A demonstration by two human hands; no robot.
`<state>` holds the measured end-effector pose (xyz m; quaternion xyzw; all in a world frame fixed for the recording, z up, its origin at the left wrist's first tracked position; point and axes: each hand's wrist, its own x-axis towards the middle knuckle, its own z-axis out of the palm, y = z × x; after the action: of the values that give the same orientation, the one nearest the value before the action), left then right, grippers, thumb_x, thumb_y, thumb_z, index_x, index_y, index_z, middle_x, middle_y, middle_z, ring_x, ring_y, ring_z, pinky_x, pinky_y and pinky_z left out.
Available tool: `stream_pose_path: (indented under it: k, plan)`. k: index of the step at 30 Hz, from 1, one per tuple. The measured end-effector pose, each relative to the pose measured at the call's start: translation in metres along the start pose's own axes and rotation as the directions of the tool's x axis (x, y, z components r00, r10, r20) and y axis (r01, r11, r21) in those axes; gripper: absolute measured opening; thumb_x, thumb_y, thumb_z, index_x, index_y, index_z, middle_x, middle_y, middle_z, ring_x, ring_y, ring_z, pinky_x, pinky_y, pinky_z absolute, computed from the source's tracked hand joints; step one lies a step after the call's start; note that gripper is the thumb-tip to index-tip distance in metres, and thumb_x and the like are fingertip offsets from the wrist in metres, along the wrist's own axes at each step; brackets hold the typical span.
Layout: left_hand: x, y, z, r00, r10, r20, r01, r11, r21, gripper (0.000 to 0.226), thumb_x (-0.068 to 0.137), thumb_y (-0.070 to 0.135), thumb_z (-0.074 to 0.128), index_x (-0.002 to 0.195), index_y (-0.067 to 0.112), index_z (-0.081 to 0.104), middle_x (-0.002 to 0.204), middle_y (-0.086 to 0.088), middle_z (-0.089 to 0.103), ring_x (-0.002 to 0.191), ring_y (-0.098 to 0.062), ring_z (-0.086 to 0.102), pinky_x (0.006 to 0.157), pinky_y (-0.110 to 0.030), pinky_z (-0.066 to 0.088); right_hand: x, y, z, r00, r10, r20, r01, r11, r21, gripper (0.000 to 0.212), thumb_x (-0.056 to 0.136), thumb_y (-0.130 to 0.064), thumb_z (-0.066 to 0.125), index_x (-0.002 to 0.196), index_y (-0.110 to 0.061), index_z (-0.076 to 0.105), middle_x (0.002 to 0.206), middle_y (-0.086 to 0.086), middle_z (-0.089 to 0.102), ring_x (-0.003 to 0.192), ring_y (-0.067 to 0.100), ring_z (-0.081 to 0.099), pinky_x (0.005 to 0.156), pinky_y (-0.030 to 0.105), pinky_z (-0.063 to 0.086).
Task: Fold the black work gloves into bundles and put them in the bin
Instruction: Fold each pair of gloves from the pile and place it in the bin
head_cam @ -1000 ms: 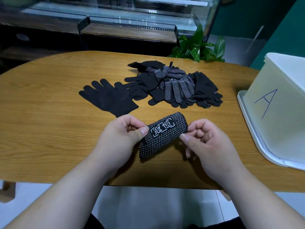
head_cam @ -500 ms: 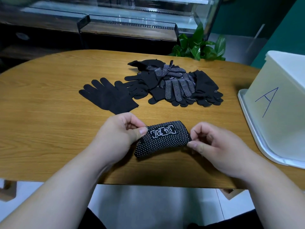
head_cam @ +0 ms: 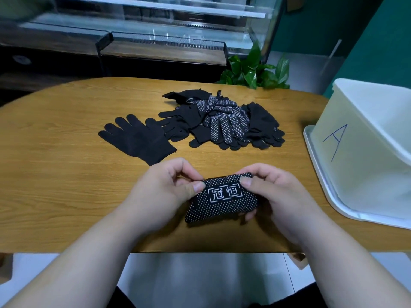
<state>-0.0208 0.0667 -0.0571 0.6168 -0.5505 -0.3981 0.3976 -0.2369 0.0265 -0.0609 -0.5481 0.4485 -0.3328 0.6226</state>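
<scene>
A folded black glove bundle [head_cam: 222, 201] with white dots and a white printed label lies between my hands just above the table's near edge. My left hand [head_cam: 164, 187] pinches its left end with the thumb on top. My right hand [head_cam: 273, 192] grips its right end, thumb on top and fingers curled underneath. A single black glove [head_cam: 138, 138] lies flat beyond my left hand. Behind it sits a pile of several black dotted gloves [head_cam: 224, 121]. The white bin [head_cam: 364, 152], marked with a blue letter A, stands at the right.
The wooden table [head_cam: 55, 165] has a curved far edge. The bin rests on a white tray or lid [head_cam: 320, 174]. A green plant [head_cam: 255, 70] and a glass display case [head_cam: 144, 30] stand behind the table.
The bundle has turned from slanted to nearly level and come closer to me. My right hand has moved from touching its end to gripping it with fingers beneath.
</scene>
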Motion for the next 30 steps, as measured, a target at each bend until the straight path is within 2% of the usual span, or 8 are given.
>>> stream_pose_path:
  k: [2, 4, 8, 11, 15, 20, 25, 30]
  plan:
    - [-0.003, 0.008, -0.001, 0.999, -0.003, 0.053, 0.004, 1.000, -0.028, 0.013, 0.086, 0.013, 0.074, 0.077, 0.020, 0.068, 0.084, -0.022, 0.069, 0.076, -0.037, 0.062, 0.079, -0.050, 0.054, -0.006, -0.010, -0.006, 1.000, -0.002, 0.009, 0.001, 1.000, 0.025, 0.009, 0.093, -0.008, 0.063, 0.099, -0.003, 0.067, 0.085, 0.015, 0.070, 0.068, 0.024, 0.062, 0.045, 0.029, 0.050]
    - [-0.005, 0.016, -0.001, 0.996, 0.007, 0.086, -0.003, 0.999, -0.043, 0.015, 0.086, 0.011, 0.074, 0.078, 0.022, 0.068, 0.084, -0.024, 0.070, 0.074, -0.038, 0.061, 0.077, -0.045, 0.053, -0.012, -0.016, -0.010, 0.999, -0.009, 0.041, 0.007, 1.000, 0.029, 0.009, 0.086, -0.015, 0.069, 0.093, -0.009, 0.069, 0.082, 0.014, 0.070, 0.067, 0.024, 0.063, 0.047, 0.031, 0.051]
    - [-0.013, 0.045, 0.001, 0.994, 0.052, 0.096, -0.046, 0.997, -0.063, 0.013, 0.085, 0.008, 0.075, 0.077, 0.016, 0.067, 0.071, -0.011, 0.065, 0.064, -0.013, 0.052, 0.066, -0.027, 0.043, -0.030, -0.032, -0.021, 0.999, -0.039, 0.033, 0.036, 0.995, 0.096, 0.018, 0.078, -0.023, 0.066, 0.093, -0.014, 0.070, 0.087, 0.013, 0.069, 0.069, 0.025, 0.064, 0.050, 0.033, 0.054]
    - [-0.017, 0.070, 0.004, 0.992, 0.097, 0.081, -0.094, 0.995, -0.046, 0.017, 0.085, 0.010, 0.075, 0.077, 0.024, 0.069, 0.068, -0.005, 0.062, 0.064, -0.014, 0.052, 0.070, -0.034, 0.045, -0.047, -0.048, -0.031, 0.998, -0.065, 0.013, 0.063, 0.991, 0.114, 0.025, 0.079, -0.025, 0.065, 0.100, -0.011, 0.070, 0.092, 0.012, 0.070, 0.076, 0.022, 0.066, 0.053, 0.034, 0.058]
    - [-0.022, 0.103, 0.009, 0.991, 0.134, 0.022, -0.134, 0.991, -0.001, 0.018, 0.085, 0.013, 0.076, 0.077, 0.028, 0.070, 0.076, -0.017, 0.067, 0.069, -0.019, 0.057, 0.079, -0.050, 0.053, -0.071, -0.069, -0.048, 0.980, -0.132, -0.149, 0.137, 0.990, 0.021, 0.025, 0.075, -0.032, 0.070, 0.092, -0.015, 0.072, 0.099, 0.019, 0.070, 0.084, 0.018, 0.066, 0.062, 0.036, 0.059]
    - [-0.024, 0.144, 0.022, 0.983, 0.176, -0.046, -0.167, 0.974, 0.154, 0.018, 0.085, 0.024, 0.076, 0.076, 0.038, 0.067, 0.076, -0.006, 0.068, 0.068, -0.019, 0.061, 0.078, -0.044, 0.053, -0.086, -0.090, -0.065, 0.963, -0.120, -0.243, 0.115, 0.993, -0.033, 0.006, 0.088, -0.012, 0.074, 0.085, -0.007, 0.073, 0.096, 0.030, 0.066, 0.073, 0.022, 0.067, 0.062, 0.035, 0.059]
    - [-0.023, 0.174, 0.036, 0.982, 0.190, -0.011, -0.183, 0.961, 0.208, 0.019, 0.086, 0.025, 0.075, 0.078, 0.040, 0.066, 0.078, -0.002, 0.071, 0.076, -0.023, 0.067, 0.081, -0.047, 0.056, -0.091, -0.108, -0.083, 0.942, -0.141, -0.306, 0.162, 0.986, 0.044, 0.009, 0.089, 0.003, 0.067, 0.092, -0.002, 0.074, 0.090, 0.020, 0.073, 0.077, 0.024, 0.071, 0.067, 0.030, 0.059]
    - [-0.016, 0.189, 0.049, 0.981, 0.193, -0.031, -0.184, 0.965, 0.187, 0.021, 0.086, 0.023, 0.075, 0.076, 0.038, 0.067, 0.075, -0.001, 0.071, 0.072, -0.018, 0.066, 0.078, -0.042, 0.056, -0.097, -0.120, -0.105, 0.949, -0.081, -0.306, 0.106, 0.992, 0.066, 0.007, 0.088, -0.004, 0.070, 0.094, -0.007, 0.074, 0.092, 0.017, 0.073, 0.080, 0.021, 0.070, 0.068, 0.036, 0.062]
